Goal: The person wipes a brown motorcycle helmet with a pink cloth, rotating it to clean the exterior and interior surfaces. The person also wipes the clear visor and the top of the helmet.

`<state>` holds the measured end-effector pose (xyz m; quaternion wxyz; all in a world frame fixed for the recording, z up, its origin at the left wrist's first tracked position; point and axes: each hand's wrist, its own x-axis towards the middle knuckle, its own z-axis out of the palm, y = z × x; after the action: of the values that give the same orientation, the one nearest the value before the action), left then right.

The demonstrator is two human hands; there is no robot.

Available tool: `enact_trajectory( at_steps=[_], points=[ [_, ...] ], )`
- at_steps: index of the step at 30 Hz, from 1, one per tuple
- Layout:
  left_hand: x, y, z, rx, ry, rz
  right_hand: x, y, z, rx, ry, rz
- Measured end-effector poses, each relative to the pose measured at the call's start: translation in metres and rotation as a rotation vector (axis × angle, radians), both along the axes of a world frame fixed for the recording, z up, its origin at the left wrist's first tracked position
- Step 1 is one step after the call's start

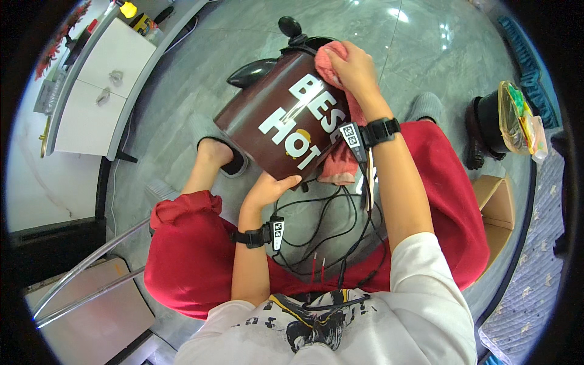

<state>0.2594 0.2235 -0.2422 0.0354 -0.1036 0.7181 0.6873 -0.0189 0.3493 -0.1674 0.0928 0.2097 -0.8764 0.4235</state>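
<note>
A dark brown cylindrical bin [255, 118] is tilted over the floor between my legs. Large white lettering and a small yellow figure mark its side. Black rounded parts [253, 73] stick out near its far end. My left hand [267, 194] grips the near end, thumb on the outer wall and fingers hidden beneath. With my right hand [358, 68] I press a bunched pink cloth [329, 64] against the far rim. More pink cloth [340, 166] hangs down along the bin's right side. The bin's inside is mostly out of sight.
Black cables [319, 228] from my wrist straps loop between my legs. On the right stand a lined black bin [488, 121] and an open cardboard box [499, 205]. A white cabinet [105, 82] is at the left, with metal tubes [100, 248] below it.
</note>
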Motion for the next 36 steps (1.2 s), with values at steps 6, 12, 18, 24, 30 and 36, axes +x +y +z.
enact_trajectory(
  at_steps=[6, 12, 18, 24, 30, 36],
  points=[
    [0.000, 0.000, -0.002, 0.004, 0.034, 0.021, 0.033, 0.038, -0.038, -0.217, 0.029, -0.206],
    [0.001, -0.002, 0.000, 0.129, 0.011, 0.035, 0.058, 0.061, -0.108, -0.368, -0.068, -0.398],
    [-0.001, -0.002, 0.003, 0.155, -0.007, 0.049, 0.085, 0.079, -0.159, -0.223, -0.191, -0.402],
    [0.002, 0.006, 0.007, 0.095, -0.024, 0.065, 0.096, 0.088, -0.121, -0.406, -0.092, -0.401],
    [-0.002, 0.005, 0.009, -0.036, -0.132, -0.011, 0.093, 0.040, -0.005, -0.842, -0.121, -0.087],
    [-0.003, 0.009, 0.015, -0.137, 0.030, -0.036, 0.080, -0.039, 0.018, -0.030, 0.475, 0.129]
  ],
)
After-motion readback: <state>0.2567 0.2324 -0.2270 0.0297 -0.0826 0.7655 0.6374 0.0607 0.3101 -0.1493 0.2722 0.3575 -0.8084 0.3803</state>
